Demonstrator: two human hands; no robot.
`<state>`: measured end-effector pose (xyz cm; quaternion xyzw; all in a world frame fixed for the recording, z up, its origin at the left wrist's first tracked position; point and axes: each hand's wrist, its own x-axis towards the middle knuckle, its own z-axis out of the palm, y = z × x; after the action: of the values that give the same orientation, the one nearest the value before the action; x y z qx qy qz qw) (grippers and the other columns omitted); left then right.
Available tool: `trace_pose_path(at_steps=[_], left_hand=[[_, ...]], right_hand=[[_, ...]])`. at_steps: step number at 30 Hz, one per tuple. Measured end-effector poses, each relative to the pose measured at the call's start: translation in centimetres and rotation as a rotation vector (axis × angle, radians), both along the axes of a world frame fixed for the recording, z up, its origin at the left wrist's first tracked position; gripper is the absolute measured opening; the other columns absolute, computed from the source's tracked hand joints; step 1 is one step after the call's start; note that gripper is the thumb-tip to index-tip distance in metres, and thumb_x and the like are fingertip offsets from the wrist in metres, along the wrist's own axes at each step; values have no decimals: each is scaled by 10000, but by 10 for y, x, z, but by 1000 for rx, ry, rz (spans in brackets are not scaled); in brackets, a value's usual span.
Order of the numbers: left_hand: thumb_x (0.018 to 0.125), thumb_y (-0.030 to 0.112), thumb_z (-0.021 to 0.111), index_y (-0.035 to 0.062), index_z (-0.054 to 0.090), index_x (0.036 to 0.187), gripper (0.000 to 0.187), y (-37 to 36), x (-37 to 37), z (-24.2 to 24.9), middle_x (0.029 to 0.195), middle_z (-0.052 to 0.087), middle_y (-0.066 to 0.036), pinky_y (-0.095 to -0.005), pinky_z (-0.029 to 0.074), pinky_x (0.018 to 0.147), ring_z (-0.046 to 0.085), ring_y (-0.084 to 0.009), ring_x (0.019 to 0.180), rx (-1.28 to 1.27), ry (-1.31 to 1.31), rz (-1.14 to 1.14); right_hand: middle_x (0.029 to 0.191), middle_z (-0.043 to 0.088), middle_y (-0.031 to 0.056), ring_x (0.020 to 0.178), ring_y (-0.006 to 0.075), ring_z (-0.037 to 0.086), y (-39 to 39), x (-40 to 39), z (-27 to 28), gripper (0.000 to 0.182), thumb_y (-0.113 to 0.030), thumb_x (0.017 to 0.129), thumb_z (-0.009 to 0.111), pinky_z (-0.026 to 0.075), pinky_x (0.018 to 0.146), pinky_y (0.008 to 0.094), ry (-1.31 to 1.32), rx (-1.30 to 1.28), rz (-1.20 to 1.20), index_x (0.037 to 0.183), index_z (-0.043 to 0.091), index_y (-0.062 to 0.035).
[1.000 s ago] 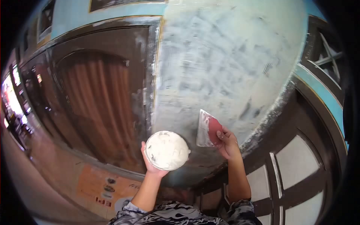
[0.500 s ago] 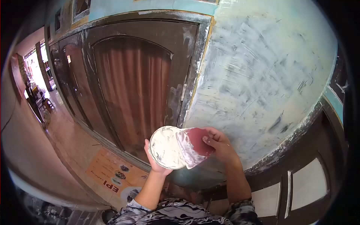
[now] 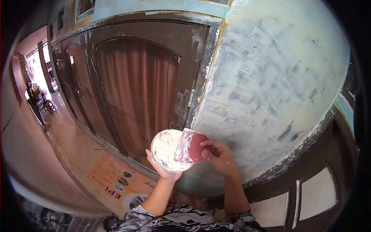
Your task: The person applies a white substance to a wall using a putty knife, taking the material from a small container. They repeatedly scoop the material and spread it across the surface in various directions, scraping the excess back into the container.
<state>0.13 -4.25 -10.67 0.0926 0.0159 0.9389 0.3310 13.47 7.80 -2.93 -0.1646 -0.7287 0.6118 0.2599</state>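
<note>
My left hand [image 3: 167, 173] grips a round, shallow container of white putty [image 3: 165, 149] from below, its open top turned up toward me. In my right hand [image 3: 220, 156] is a red putty scraper [image 3: 198, 147], pinched between thumb and fingers. White putty smears the scraper's left part, and that edge overlaps the right side of the container. Behind both hands rises a wall [image 3: 262, 77] coated in uneven, streaky white filler.
A brown wooden door [image 3: 193, 69] with a reddish curtain [image 3: 139, 85] behind its pane stands to the left of the wall. An orange printed banner [image 3: 116, 178] lies on the floor. Dark framed panels [image 3: 317, 189] fill the lower right.
The scraper and my right hand have moved left, so the scraper covers more of the container. The container has shifted slightly left too.
</note>
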Motion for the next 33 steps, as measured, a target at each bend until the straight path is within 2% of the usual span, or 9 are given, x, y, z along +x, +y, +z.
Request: trace_pose_path(at_steps=[2, 6, 8, 9, 11, 15, 20, 24, 33], left_hand=[[913, 791, 347, 89, 488, 1443, 891, -2, -2, 4, 1442, 540, -129, -502, 434, 1089, 542, -340, 1287, -5, 10, 0], [915, 783, 363, 86, 512, 1424, 876, -7, -8, 7, 1419, 560, -140, -510, 443, 1079, 563, -346, 1261, 33, 23, -95], [914, 781, 368, 87, 513, 1425, 874, -8, -9, 5, 1420, 560, -143, -518, 444, 1077, 564, -351, 1259, 22, 21, -127], [914, 780, 372, 86, 513, 1427, 874, -8, -9, 6, 1419, 561, -147, -525, 445, 1073, 564, -356, 1258, 9, -2, -125], [915, 778, 374, 86, 514, 1425, 872, -8, -10, 5, 1418, 561, -148, -527, 445, 1073, 564, -359, 1257, 20, 1, -146], [918, 775, 375, 64, 514, 1424, 884, -8, -14, 0, 1427, 552, -180, -532, 438, 1081, 558, -380, 1264, 45, 1, -234], [934, 744, 384, 5, 505, 1417, 892, -9, -22, -2, 1425, 534, -255, -538, 432, 1087, 552, -418, 1268, 109, -10, -474], [954, 704, 396, -13, 521, 1400, 854, -10, -27, -10, 1385, 561, -272, -544, 444, 1075, 577, -434, 1229, 136, -19, -566], [974, 696, 351, 11, 534, 1408, 831, -18, -32, -20, 1424, 553, -224, -540, 421, 1099, 551, -411, 1283, 80, 9, -550]], right_hand=[[1019, 656, 42, 866, 102, 577, 4, 9, 2, 355, -93, 878, 764, 470, 752, 288, 82, 206, 174, 1218, 667, -71], [1109, 630, 88, 901, 180, 576, -5, 13, 16, 405, -77, 827, 774, 455, 734, 324, -128, 562, 101, 1220, 691, -132], [1138, 614, 105, 911, 251, 578, 0, 13, -7, 455, -52, 795, 733, 449, 802, 361, -170, 1033, -100, 1228, 692, -185], [1138, 614, 105, 911, 251, 578, -2, 14, -7, 455, -52, 795, 733, 449, 802, 361, -170, 1035, -96, 1228, 692, -185], [1209, 603, 66, 980, 286, 579, -11, 13, -5, 462, -45, 775, 688, 420, 891, 417, -103, 1450, -328, 1202, 707, -220], [1236, 640, 46, 1085, 265, 622, -15, 9, 0, 423, -69, 777, 683, 365, 1027, 456, 66, 1450, -307, 1178, 715, -200], [1217, 701, 55, 1208, 220, 640, -11, 9, -1, 385, -48, 771, 674, 422, 1111, 442, 198, 1210, 77, 1150, 703, -110], [1271, 667, 67, 1221, 244, 616, -14, 14, 5, 418, -20, 772, 660, 468, 1077, 422, 45, 1293, 249, 1185, 669, -85], [1271, 651, 75, 1230, 241, 599, -19, 16, 1, 408, -54, 804, 632, 457, 1086, 424, -21, 1354, 240, 1210, 652, -83]])
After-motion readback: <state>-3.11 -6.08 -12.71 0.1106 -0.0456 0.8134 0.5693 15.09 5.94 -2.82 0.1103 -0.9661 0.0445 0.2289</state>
